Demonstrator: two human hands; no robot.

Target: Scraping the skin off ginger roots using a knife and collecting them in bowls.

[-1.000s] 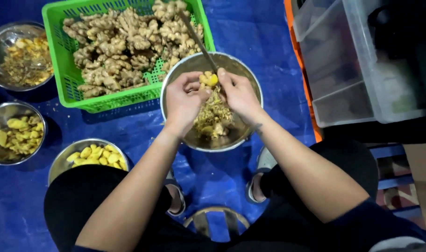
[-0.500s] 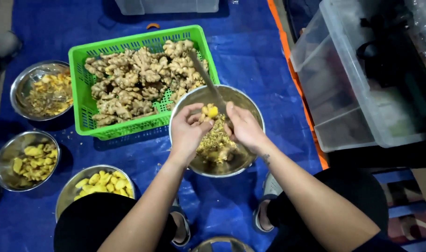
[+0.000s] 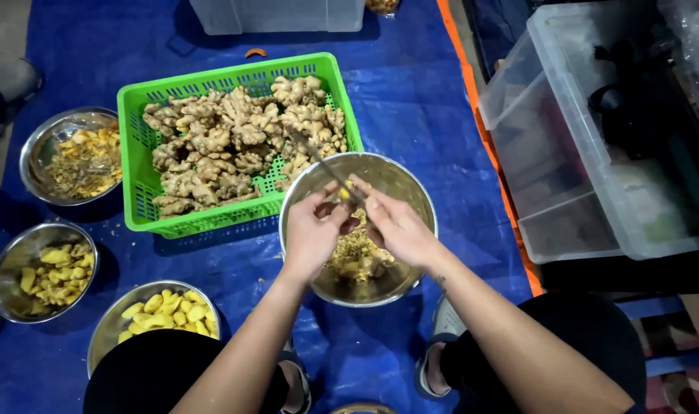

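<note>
The left hand (image 3: 311,234) is curled, its fingers (image 3: 324,208) clenched around a small piece of ginger (image 3: 344,195), only a yellow patch of which shows just beyond the fingertips. The right hand (image 3: 395,226) meets it from the other side, its fingers closed on a knife (image 3: 326,167) whose thin blade runs up and away to the left from the fingertips, over the bowl's far rim. Both hands hover above a large steel bowl (image 3: 411,192); directly under the fingers lies a heap of peelings and scraps (image 3: 357,253).

Left of the fingers, well apart, three smaller steel bowls sit on the floor: one with scraps (image 3: 70,157) at the far left, one with peeled yellow pieces (image 3: 43,272) below it, and another with peeled pieces (image 3: 162,310) near the person's knee. Just beyond the left fingers, touching the big bowl, stands a green plastic basket (image 3: 139,192) piled with unpeeled ginger roots (image 3: 234,142).

Everything rests on a blue tarp (image 3: 411,92) spread on the floor, with an orange edge (image 3: 484,146) to the right of the fingers. Past that edge stand clear plastic bins (image 3: 564,184). Bare tarp lies open beyond the basket and between the bowl and the orange edge.
</note>
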